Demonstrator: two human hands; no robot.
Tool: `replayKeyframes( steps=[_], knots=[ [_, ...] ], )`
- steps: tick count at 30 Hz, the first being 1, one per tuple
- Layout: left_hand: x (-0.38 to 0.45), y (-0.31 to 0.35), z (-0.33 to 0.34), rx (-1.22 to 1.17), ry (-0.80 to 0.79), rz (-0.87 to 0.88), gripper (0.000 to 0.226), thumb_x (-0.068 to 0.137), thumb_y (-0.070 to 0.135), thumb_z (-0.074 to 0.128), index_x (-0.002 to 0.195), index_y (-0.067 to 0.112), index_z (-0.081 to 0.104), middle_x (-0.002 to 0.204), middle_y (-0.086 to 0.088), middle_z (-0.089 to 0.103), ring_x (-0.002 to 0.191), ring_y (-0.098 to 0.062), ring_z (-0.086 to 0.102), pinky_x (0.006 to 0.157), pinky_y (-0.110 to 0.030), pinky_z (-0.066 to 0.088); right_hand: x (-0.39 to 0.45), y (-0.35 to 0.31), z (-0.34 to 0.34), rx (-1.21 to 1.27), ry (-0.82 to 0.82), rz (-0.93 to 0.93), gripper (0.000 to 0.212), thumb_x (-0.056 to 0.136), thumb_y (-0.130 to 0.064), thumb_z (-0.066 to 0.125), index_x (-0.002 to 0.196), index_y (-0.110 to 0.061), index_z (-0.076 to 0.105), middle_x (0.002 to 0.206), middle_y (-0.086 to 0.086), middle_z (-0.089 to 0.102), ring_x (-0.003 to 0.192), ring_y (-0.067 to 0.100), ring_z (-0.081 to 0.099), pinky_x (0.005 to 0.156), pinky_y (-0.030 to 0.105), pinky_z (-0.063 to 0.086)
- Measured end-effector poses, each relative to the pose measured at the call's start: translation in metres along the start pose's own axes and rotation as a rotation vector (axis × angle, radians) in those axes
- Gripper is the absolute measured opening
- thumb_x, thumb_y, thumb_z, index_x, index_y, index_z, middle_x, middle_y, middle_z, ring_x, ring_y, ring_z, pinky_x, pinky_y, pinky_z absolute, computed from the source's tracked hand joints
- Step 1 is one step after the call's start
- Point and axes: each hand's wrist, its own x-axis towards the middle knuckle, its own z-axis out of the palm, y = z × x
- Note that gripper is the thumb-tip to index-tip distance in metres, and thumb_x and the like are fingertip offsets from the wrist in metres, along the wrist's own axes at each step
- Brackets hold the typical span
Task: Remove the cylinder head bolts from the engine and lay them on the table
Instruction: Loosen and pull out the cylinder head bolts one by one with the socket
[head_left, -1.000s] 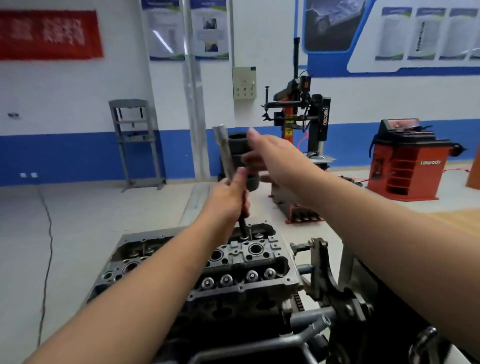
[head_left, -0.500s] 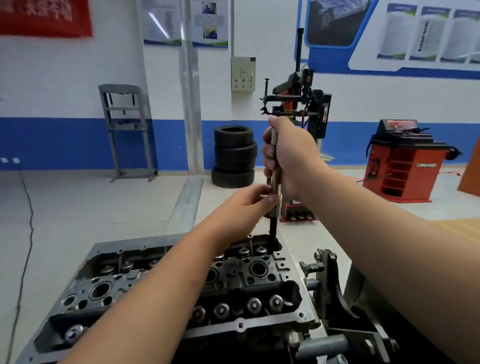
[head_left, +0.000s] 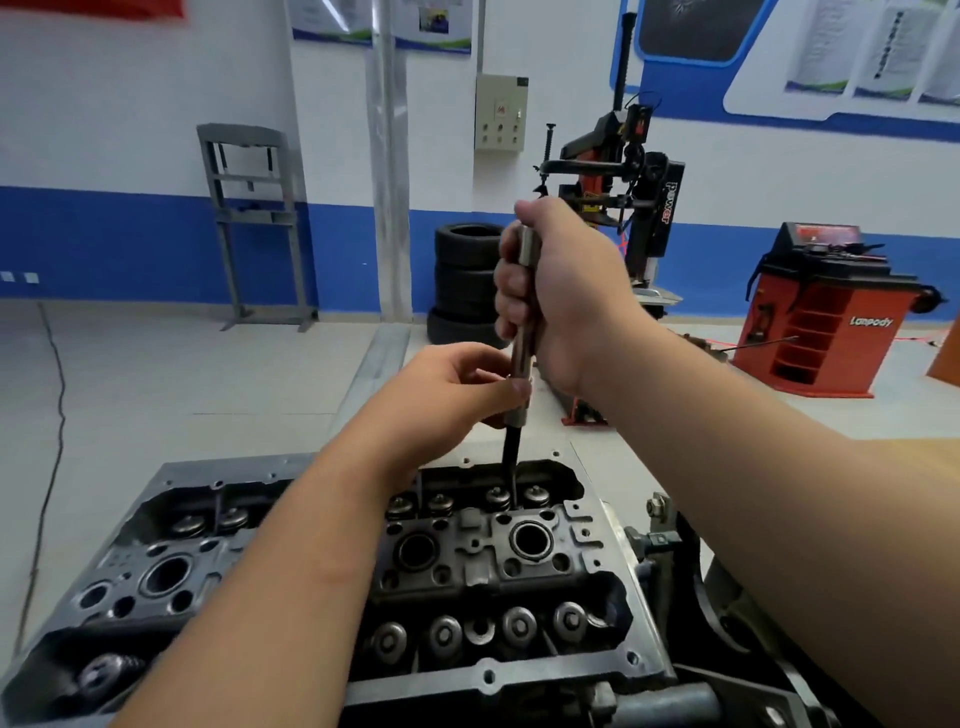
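The grey cylinder head (head_left: 467, 561) of the engine fills the lower middle of the head view, with valve springs and round bores on top. A long metal tool (head_left: 522, 358) stands nearly upright, its dark lower shaft (head_left: 510, 457) reaching down into the far right side of the head. My right hand (head_left: 561, 296) grips the silver upper part of the tool in a fist. My left hand (head_left: 452, 395) pinches the tool lower down, just above the dark shaft. Whatever the tip sits on is hidden inside the head.
A metal engine stand bracket (head_left: 670, 545) sits right of the head. Behind are stacked tyres (head_left: 462, 280), a tyre changer (head_left: 623, 176), a red wheel balancer (head_left: 821, 312), a grey frame (head_left: 249, 223) by the wall and a steel floor rail (head_left: 379, 364).
The right hand went from reaching over the tool's top to gripping it in a fist. The tool went from tilted to nearly upright. The view dipped down toward the head.
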Motion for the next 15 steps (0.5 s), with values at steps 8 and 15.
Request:
replayKeyframes(
  steps=[8,15],
  knots=[
    [-0.009,0.001,-0.021,0.068,0.019,-0.098,0.006,0.086,0.006,0.078,0.089,0.009,0.074,0.077,-0.005,0.078,0.059,-0.005,0.070,0.047,-0.006,0.042,0.000,0.026,0.021,0.033,-0.081,0.060,0.035,0.097,-0.033,0.049,0.065,-0.017,0.051,0.047,-0.005,0.038,0.041,0.013,0.030,0.051,0.028,0.030],
    [-0.014,0.005,-0.023,0.052,0.002,-0.107,0.014,0.085,-0.001,0.076,0.081,0.011,0.070,0.066,-0.001,0.074,0.055,-0.007,0.070,0.043,-0.008,0.042,-0.003,0.027,0.024,0.022,-0.175,0.068,0.037,0.094,-0.033,0.047,0.060,-0.019,0.051,0.047,-0.005,0.035,0.041,0.013,0.028,0.047,0.025,0.033]
  ],
)
